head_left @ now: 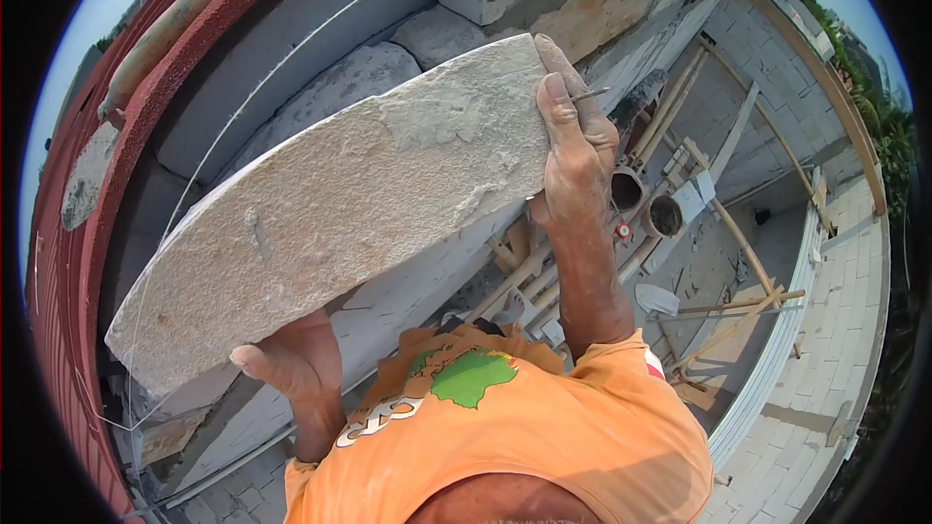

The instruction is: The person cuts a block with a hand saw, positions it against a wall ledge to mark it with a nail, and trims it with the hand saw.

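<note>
A flat stone slab (330,204) is carried above the block wall (291,58); its lower end is cupped by the left hand (296,364), its upper edge gripped by the right hand (573,150), steadying the load.

The stone slab (330,204) hides most of your left hand (291,361); only the thumb and palm edge show below its lower edge. Your right hand (575,136) has its palm concealed against the slab's far end. Behind the slab, the grey block wall (320,29) is partly covered. Items below, right of the slab, are too small to identify.
</note>
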`<action>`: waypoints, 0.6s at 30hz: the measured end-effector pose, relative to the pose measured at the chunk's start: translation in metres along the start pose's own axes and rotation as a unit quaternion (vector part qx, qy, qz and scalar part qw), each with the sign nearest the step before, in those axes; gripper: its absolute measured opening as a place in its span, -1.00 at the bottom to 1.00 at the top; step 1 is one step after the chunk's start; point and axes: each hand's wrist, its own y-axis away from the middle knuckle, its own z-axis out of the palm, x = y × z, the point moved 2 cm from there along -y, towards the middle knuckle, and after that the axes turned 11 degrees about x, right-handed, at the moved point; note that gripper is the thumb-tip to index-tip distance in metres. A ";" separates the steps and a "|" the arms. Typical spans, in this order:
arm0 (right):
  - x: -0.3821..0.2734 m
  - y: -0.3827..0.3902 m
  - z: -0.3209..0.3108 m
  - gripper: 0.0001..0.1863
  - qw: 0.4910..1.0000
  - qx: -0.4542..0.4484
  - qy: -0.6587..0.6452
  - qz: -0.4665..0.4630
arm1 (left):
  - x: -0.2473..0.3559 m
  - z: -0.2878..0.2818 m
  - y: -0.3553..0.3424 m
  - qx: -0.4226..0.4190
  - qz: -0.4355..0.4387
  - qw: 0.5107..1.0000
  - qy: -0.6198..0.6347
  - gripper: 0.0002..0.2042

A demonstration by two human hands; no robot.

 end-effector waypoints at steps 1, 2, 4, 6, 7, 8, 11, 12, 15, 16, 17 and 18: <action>-0.001 0.004 -0.005 -0.58 0.999 -0.009 0.024 -0.021 | -0.001 -0.005 0.002 -0.009 0.013 1.000 -0.020 0.06; 0.001 0.010 -0.006 -0.58 0.998 -0.027 0.049 -0.031 | 0.002 -0.014 0.006 -0.007 0.031 0.999 -0.041 0.04; -0.010 0.015 -0.001 -0.59 0.999 0.011 0.031 -0.012 | 0.013 -0.015 -0.003 -0.028 0.024 0.996 -0.078 0.04; -0.017 0.013 -0.009 -0.59 0.997 0.024 0.070 -0.002 | 0.027 -0.015 -0.004 -0.034 0.005 0.993 -0.114 0.04; -0.019 0.011 -0.018 -0.59 0.997 0.038 0.065 0.006 | 0.030 -0.015 -0.005 -0.041 -0.014 0.991 -0.127 0.04; -0.023 0.009 -0.023 -0.59 0.996 0.051 0.069 0.006 | 0.034 -0.016 -0.006 -0.049 -0.034 0.988 -0.141 0.04; -0.015 0.025 -0.034 -0.57 0.993 0.098 0.001 0.064 | 0.041 -0.026 -0.016 -0.086 -0.114 0.973 -0.180 0.04; 0.000 0.038 -0.030 -0.57 0.987 0.139 -0.002 0.077 | 0.050 -0.035 -0.029 -0.105 -0.139 0.964 -0.198 0.04; 0.020 0.056 -0.052 -0.56 0.977 0.194 0.005 0.090 | 0.049 -0.038 -0.037 -0.143 -0.208 0.942 -0.220 0.04; 0.024 0.060 -0.062 -0.56 0.973 0.210 0.006 0.094 | 0.047 -0.037 -0.038 -0.154 -0.224 0.935 -0.226 0.04; 0.038 0.067 -0.066 -0.56 0.970 0.224 -0.001 0.089 | 0.042 -0.036 -0.055 -0.175 -0.242 0.925 -0.234 0.04; 0.051 0.073 -0.070 -0.57 0.957 0.264 -0.046 0.108 | 0.034 -0.028 -0.053 -0.191 -0.264 0.913 -0.245 0.04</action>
